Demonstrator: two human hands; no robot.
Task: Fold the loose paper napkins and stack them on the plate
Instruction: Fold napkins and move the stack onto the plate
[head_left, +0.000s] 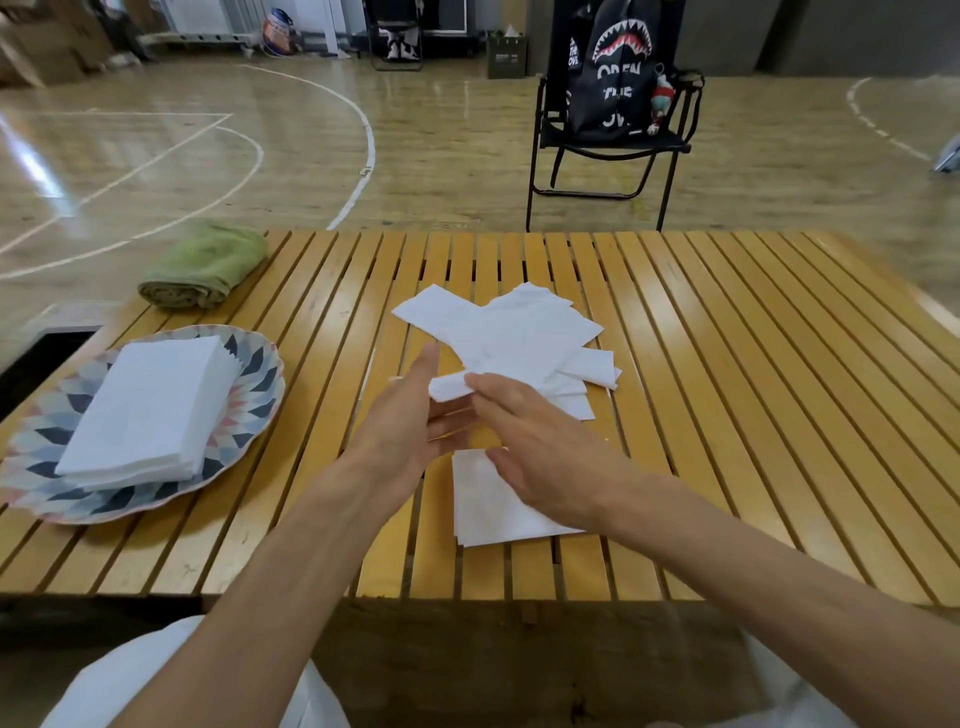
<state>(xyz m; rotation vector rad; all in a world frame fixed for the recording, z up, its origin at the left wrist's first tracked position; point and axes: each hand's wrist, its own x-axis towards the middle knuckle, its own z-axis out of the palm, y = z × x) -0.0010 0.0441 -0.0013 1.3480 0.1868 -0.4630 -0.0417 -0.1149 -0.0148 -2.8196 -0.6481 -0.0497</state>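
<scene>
While the far-left corner of the slatted wooden table (727, 364) holds a rolled green towel (205, 267), the patterned plate (254, 374) sits nearer on the left w/ a stack of folded napkins (148, 410) on it, edges roughly squared. Moving right, approx. table centre: left hand (410, 421) is raised above the slats, palm turned inward, fingers straight and relaxed, gripping nothing; its fingertips sit just beside a crumpled napkin edge (449, 387). Right hand (540, 447) crosses in from the right, fingers extended toward the left hand; index fingertip touches that same napkin edge. Can't tell for sure if thumb pinches the paper, but the fingers look straight, not curled. Below the right hand lies a folded napkin (483, 504) flat on the table, partly covered by the wrist. Beyond both hands, a loose pile of unfolded napkins (519, 327) is spread across the slats, sheets overlapping at diff. angles. Further right the tabletop is bare wood. Behind the table, right of centre, a black folding chair (608, 150) carries a dark backpack (613, 67) w/ a shark-mouth print.
</scene>
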